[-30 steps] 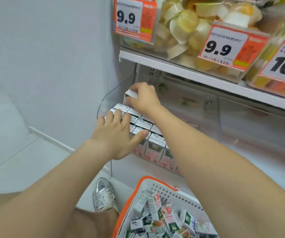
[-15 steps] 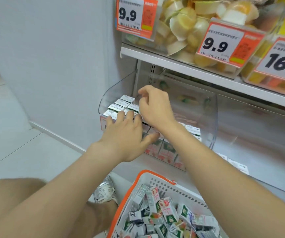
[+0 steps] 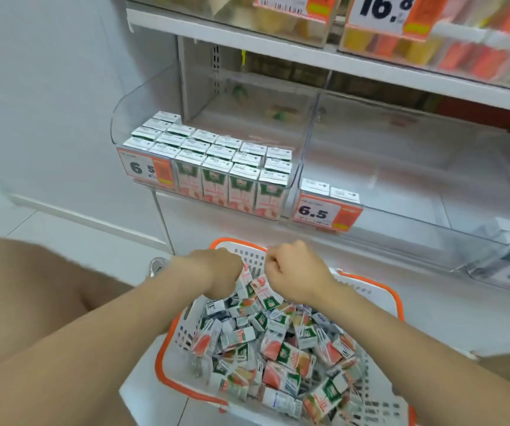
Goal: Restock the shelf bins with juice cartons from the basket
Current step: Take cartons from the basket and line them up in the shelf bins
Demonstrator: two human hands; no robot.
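Observation:
A white basket with an orange rim sits low in front of me, heaped with several small juice cartons. Both my hands are down at its far end. My left hand curls over a carton on top of the pile. Beside it, my right hand curls round a pink and green carton. Their fingertips are hidden. On the shelf above, the left clear bin holds neat rows of upright cartons. The right clear bin holds two cartons at its front left corner.
Orange price tags reading 6.5 hang on the bin fronts. An upper shelf with fruit packs and a 16.8 tag overhangs the bins. A white wall stands at the left. My knee and a silver shoe are beside the basket.
Both hands have left the left bin and come down into the basket. The view has dropped and shifted right, so both bins and the whole basket show.

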